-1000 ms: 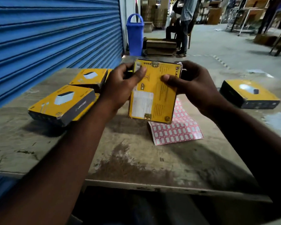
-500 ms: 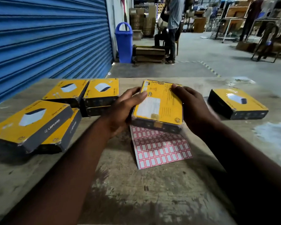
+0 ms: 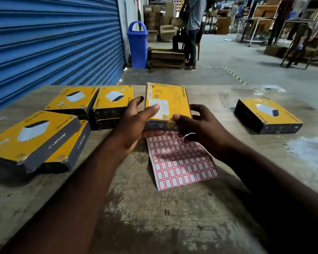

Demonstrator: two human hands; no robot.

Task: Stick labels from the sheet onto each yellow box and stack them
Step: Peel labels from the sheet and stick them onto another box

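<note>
I hold a yellow box (image 3: 170, 101) back side up, low over the table's middle. My left hand (image 3: 134, 125) grips its left edge, thumb on the white printed panel. My right hand (image 3: 198, 125) touches its near right corner with the thumb, fingers spread. Just below the box a red-and-white label sheet (image 3: 180, 162) lies flat, with one corner curled up near my right fingers. Two stacked yellow boxes (image 3: 33, 138) sit at the near left. Further back stand one box (image 3: 73, 99) and a stack of two (image 3: 114, 101). A single yellow box (image 3: 266, 114) lies at the right.
The worn wooden table (image 3: 163, 217) has a pale patch at its right edge. A blue roller shutter (image 3: 53, 39) runs along the left. Beyond the table stand a blue bin (image 3: 137, 44), flat cartons and a person (image 3: 193, 30). More people and racks fill the far right.
The held box has gone from upright to lying flat, lowered toward the table over the label sheet. My right hand slid from its far edge to its near right corner.
</note>
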